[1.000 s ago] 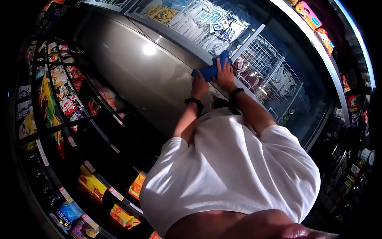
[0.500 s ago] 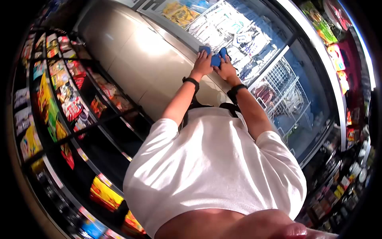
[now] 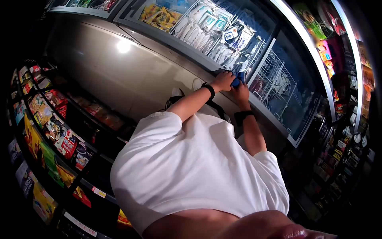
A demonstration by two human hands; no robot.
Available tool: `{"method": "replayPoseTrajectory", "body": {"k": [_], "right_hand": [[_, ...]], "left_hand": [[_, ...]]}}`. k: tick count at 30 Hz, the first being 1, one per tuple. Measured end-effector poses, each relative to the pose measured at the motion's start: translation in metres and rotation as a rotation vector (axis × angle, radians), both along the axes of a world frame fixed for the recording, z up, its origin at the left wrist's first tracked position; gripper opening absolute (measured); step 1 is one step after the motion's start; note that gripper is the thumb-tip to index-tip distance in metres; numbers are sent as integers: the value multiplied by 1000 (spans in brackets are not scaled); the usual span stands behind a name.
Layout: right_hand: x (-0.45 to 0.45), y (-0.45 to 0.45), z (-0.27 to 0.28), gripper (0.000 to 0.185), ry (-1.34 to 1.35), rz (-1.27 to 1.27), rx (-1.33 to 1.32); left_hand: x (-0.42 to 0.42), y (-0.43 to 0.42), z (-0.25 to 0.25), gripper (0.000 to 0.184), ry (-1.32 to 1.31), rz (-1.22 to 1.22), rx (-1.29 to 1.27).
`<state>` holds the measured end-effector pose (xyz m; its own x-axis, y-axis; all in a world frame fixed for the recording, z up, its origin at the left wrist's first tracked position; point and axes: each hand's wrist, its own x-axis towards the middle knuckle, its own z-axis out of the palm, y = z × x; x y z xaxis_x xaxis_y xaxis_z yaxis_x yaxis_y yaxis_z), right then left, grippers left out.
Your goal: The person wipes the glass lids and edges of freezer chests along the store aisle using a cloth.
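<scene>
Blue cloth (image 3: 237, 81), crumpled (partly hidden); left hand (image 3: 223, 81), right hand (image 3: 241, 95): fingers (image 3: 230, 75) gripping it.

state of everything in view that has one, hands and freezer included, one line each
Blue cloth: bunched up
Left hand: fingers bent against the cloth, grip partly hidden
Right hand: fingers closed on the cloth
Freezer: stocked with packs; lid open or shut unclear
Wire basket: mesh showing, packs inside
Shelving: stocked, with dark gaps
Wristbands: worn on both wrists
</scene>
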<state>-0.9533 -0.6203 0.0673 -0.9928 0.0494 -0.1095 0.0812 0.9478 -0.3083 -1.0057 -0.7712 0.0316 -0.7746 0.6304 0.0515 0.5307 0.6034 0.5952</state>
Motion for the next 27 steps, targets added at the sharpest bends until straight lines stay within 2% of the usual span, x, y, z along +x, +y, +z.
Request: {"method": "replayPoseTrajectory", "body": {"k": [3,4,6,7,9,11,12,13,14,16,18,20,22,24,25,27], "right_hand": [[-14,-9,1,54,-80,88,81],[-21,-13,1,52,-27,142,95],[-41,-29,4,53,-156,142,157],[-51,-39,3,52,-139,190,144],[-84,-70,-8,50,-186,195,104],[-142,-145,20,43,-303,271,57],[-155,-162,20,36,-327,293,18],[-165,-178,3,36,-320,324,-17],[-177,-189,0,36,-312,312,-48],[-190,-201,-6,36,-381,450,-87],[-188,-193,-4,39,-373,417,-136],[-191,-171,-6,45,-354,420,-253],[-180,-135,-26,45,-306,403,-555],[-168,-100,-29,43,-302,392,-597],[-162,-83,-25,40,-306,345,-597],[-141,-51,-22,36,-398,300,-518]], "left_hand": [[-7,-24,-16,42,12,35,265],[-12,-40,-9,42,14,32,263],[-25,-71,6,40,65,103,300],[-31,-85,4,40,63,101,286],[-51,-117,8,37,96,174,180],[-95,-171,46,39,-129,282,-238],[-107,-185,44,40,-121,289,-299],[-116,-198,37,40,-132,291,-399],[-126,-211,36,40,-122,278,-429],[-139,-227,31,39,-168,322,-508],[-144,-223,31,41,-181,293,-526],[-156,-206,33,35,-295,295,-601],[-165,-186,17,32,-424,188,-466],[-176,-159,4,38,-478,-64,-453],[-182,-137,4,38,-481,-82,-453],[-175,-88,16,42,-670,-335,-659]]}}
